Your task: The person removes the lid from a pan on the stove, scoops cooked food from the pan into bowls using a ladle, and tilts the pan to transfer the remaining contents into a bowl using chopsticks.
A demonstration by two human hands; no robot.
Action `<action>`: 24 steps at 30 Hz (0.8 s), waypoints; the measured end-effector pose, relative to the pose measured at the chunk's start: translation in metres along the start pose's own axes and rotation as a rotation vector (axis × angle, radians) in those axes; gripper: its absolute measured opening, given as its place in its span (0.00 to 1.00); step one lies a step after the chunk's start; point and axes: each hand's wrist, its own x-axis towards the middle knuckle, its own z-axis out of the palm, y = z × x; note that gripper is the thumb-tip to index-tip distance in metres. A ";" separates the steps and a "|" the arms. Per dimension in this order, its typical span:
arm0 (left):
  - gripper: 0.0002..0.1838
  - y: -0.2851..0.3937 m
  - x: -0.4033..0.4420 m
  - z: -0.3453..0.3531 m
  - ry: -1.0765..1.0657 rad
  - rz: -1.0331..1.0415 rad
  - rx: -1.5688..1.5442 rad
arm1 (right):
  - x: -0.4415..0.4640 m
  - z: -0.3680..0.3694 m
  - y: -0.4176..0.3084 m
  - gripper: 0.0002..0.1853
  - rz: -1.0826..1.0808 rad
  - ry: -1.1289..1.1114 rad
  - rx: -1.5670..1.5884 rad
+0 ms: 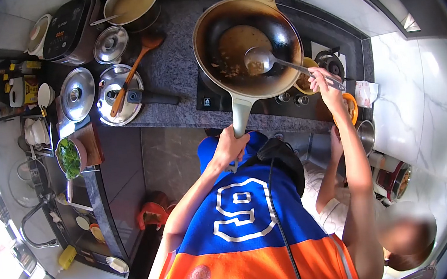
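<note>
My left hand [230,147] is wrapped round the pale handle of a wok [206,41], which sits on the stove, its open top toward me. Brown liquid with small bits lies in the bottom of the wok. My right hand [325,83] grips the handle of a metal ladle [259,60]. The ladle's bowl is inside the wok, over the right part of the liquid. Partly hidden behind the wok's right rim and my right hand is a yellowish bowl [307,70] with food in it.
A person [332,210] stands close at my right, one arm toward an orange bowl [352,110]. Left of the stove are a wooden spoon [134,69] lying across a lidded pan [110,100], a pot of pale liquid [134,2] and a rice cooker [68,33]. Greens fill a small pan [81,151].
</note>
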 end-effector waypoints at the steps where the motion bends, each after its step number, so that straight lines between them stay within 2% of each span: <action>1: 0.09 0.001 0.000 0.000 0.003 0.006 0.018 | -0.002 0.001 0.000 0.12 0.020 -0.013 0.048; 7: 0.09 0.000 0.001 0.000 0.006 0.009 -0.025 | -0.006 0.025 0.005 0.16 0.244 0.068 0.267; 13: 0.08 0.003 -0.001 -0.001 -0.022 0.016 -0.053 | 0.009 0.045 0.006 0.18 0.428 0.294 0.406; 18: 0.08 0.006 -0.002 -0.002 -0.025 0.015 -0.042 | 0.021 0.055 -0.009 0.16 0.320 0.404 0.347; 20: 0.08 -0.001 0.001 -0.001 -0.033 0.031 -0.059 | 0.024 0.063 -0.018 0.15 0.175 0.368 0.086; 21: 0.08 -0.002 0.001 -0.001 -0.039 0.030 -0.058 | 0.021 0.068 -0.022 0.13 0.081 0.278 -0.016; 24: 0.09 -0.003 0.001 -0.001 -0.028 0.026 -0.075 | 0.014 0.071 -0.022 0.14 0.039 0.106 -0.091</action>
